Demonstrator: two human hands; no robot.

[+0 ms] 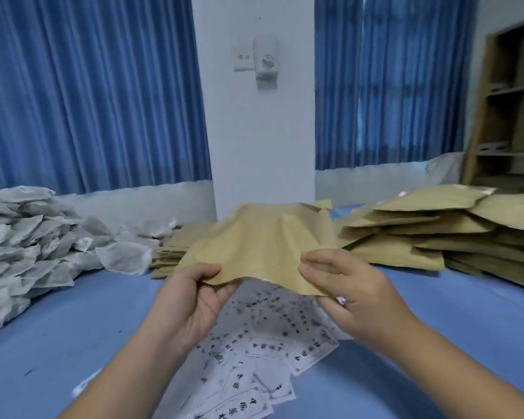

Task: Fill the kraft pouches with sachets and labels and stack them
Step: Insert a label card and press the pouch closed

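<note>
Kraft pouch (257, 246), tan and creased, is held up over the middle of a blue table (73, 343), at the centre of the view. Its near edge faces the person and its far end sags away toward twelve o'clock. Both hands grip that near edge, set apart at its two corners. The left hand (188, 300), at seven o'clock from the pouch, pinches the corner with the thumb on top and the fingers curled beneath. The right hand (351, 294), at four o'clock, lays its fingers across the top of the pouch and grips from below. A small white scrap shows just beside the right thumb; it may be a label, but it is too blurred to tell.

Under the hands, at six o'clock, white printed labels (270, 343) lie scattered and overlapping on the table. At nine o'clock, a tall heap of grey-white sachets (28, 246) spills toward the centre. Just behind the held pouch, at ten o'clock, sits a low stack of flat pouches (170, 252). At two o'clock, bulkier pouches (436, 234) are piled in a loose stack.

Blue curtains (88, 86) hang at the back on both sides of a white pillar (254, 131), which carries a switch plate (243, 57) and a round dial (266, 60). A wooden shelf (511, 101) stands at three o'clock.
</note>
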